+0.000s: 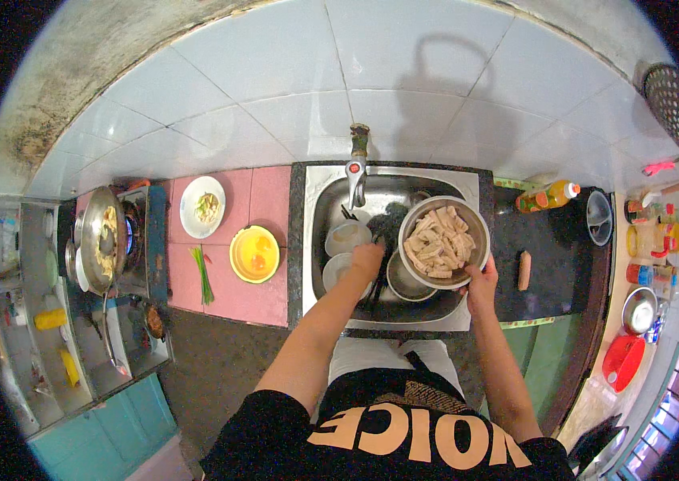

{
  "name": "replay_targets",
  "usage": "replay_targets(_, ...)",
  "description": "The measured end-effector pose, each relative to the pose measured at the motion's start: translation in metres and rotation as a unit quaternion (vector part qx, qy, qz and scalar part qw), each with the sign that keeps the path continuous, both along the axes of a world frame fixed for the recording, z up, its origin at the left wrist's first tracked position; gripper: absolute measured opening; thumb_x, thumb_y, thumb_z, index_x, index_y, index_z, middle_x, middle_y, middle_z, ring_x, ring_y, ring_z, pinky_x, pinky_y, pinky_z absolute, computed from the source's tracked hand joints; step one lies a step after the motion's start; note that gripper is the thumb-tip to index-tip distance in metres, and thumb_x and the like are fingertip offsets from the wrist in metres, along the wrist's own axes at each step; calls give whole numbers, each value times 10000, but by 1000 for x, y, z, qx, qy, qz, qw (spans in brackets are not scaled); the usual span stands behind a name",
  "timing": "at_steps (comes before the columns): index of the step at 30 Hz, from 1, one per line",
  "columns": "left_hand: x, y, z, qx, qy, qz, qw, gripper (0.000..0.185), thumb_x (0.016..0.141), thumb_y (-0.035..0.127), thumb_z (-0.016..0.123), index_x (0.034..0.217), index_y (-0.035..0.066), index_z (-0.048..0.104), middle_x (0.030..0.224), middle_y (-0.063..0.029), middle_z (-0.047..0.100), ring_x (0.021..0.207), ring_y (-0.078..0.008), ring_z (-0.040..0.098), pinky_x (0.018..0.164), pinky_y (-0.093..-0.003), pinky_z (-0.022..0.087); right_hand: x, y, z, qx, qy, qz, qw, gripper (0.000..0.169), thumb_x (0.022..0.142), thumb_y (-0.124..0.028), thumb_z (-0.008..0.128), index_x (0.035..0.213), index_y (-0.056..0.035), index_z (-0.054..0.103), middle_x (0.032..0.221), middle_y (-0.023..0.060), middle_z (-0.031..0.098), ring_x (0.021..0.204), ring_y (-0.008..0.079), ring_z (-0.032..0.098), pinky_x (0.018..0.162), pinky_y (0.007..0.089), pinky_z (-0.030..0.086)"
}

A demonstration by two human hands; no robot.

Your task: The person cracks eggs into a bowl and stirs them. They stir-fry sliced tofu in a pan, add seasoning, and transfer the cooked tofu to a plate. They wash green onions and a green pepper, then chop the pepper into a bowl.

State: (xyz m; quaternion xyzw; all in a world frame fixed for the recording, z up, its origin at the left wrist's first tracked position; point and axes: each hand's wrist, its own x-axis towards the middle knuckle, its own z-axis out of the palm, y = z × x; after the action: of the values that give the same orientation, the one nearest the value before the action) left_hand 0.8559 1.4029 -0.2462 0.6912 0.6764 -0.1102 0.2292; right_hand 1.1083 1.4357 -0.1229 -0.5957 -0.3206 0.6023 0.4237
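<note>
My right hand [480,288] grips the rim of a metal bowl [482,231], holding it over the right side of the sink [334,195]. Pale, beige strips of food [440,242] fill that bowl. Inside the basin, my left hand [369,260] reaches in above a whitish bowl [337,269]; its fingertips are partly hidden, and whether they hold anything is unclear. Another whitish bowl [348,236] lies just behind it. A second metal bowl [411,281] sits in the sink, partly covered by the raised one. The faucet [356,174] stands at the back.
Left of the sink are a yellow bowl of eggs [255,255], a plate of chopped pieces [203,207] and green stalks [201,275]. A wok [102,240] is by a lit gas burner [130,234]. On the right counter are a sausage-like piece [524,270] and a bottle [546,196].
</note>
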Motion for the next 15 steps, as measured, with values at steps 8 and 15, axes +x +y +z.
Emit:
replay_targets(8,12,10,-37,-2,26,54,998,140,887,124,507,990,50,565,808,-107,683,790,-276,679,612,-409,534,0,-2,-5,-18,-1,28,999,521,779,45,466,1284,-83,475,900,86,644,472,123,564,296,222,388)
replay_targets(15,6,24,-62,-57,30,120,991,198,929,200,438,1059,66,501,876,-128,686,800,-300,680,635,-401,548,2,-3,-2,-31,-7,4,999,501,758,46,472,1245,-64,499,855,82,641,472,121,565,304,216,393)
